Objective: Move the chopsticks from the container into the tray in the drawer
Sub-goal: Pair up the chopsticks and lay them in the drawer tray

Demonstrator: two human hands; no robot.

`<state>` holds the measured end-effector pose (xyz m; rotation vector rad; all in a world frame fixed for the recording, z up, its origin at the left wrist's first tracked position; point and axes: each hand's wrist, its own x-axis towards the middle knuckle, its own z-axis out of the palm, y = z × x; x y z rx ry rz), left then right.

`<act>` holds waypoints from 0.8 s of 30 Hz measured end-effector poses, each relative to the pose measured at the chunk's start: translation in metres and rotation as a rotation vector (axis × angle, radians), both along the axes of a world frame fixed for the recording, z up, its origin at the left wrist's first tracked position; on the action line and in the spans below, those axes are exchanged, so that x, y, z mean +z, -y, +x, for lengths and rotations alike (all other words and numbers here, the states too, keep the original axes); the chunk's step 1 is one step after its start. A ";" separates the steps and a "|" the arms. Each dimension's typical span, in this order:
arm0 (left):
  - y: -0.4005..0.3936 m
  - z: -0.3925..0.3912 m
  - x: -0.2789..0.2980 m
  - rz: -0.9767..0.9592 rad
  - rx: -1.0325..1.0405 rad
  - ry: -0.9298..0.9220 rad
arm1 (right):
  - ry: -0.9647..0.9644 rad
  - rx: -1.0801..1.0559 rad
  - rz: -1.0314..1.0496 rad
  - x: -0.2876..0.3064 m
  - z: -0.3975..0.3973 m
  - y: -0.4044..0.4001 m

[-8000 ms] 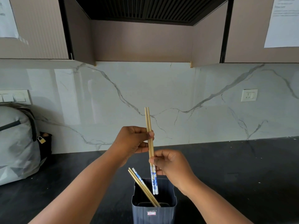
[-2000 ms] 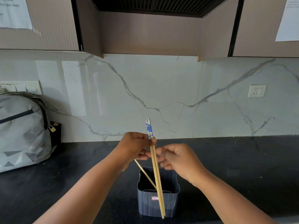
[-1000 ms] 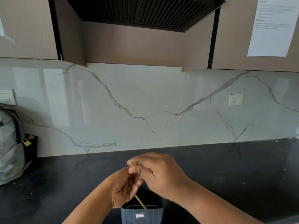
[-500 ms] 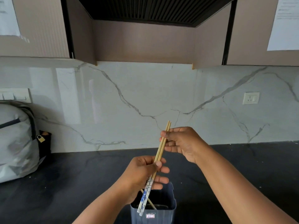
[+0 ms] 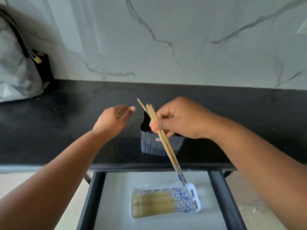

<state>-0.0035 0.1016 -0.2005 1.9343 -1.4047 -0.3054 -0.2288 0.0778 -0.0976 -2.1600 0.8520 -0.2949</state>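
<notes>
The left hand [image 5: 113, 121] hovers empty, fingers loosely spread, over the black desk [image 5: 58, 130]; one thin wooden chopstick [image 5: 141, 104] remains in the dark plastic container [image 5: 159, 146]; the right hand [image 5: 181, 120] pinches a blue-tipped pair [image 5: 166, 145] above the nearly full clear tray [image 5: 196, 198] in the open drawer [image 5: 98, 188].

A grey backpack [image 5: 15, 63] with a small brass padlock [image 5: 36, 58] sits at the upper left on the black surface [image 5: 66, 123], against the veined marble wall [image 5: 182, 39].

Right grip [image 5: 178, 119] curled (left grip [image 5: 114, 119] slack)
</notes>
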 end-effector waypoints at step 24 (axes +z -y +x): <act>-0.019 0.033 -0.135 0.471 0.064 0.441 | -0.775 0.659 -0.326 -0.243 0.037 -0.053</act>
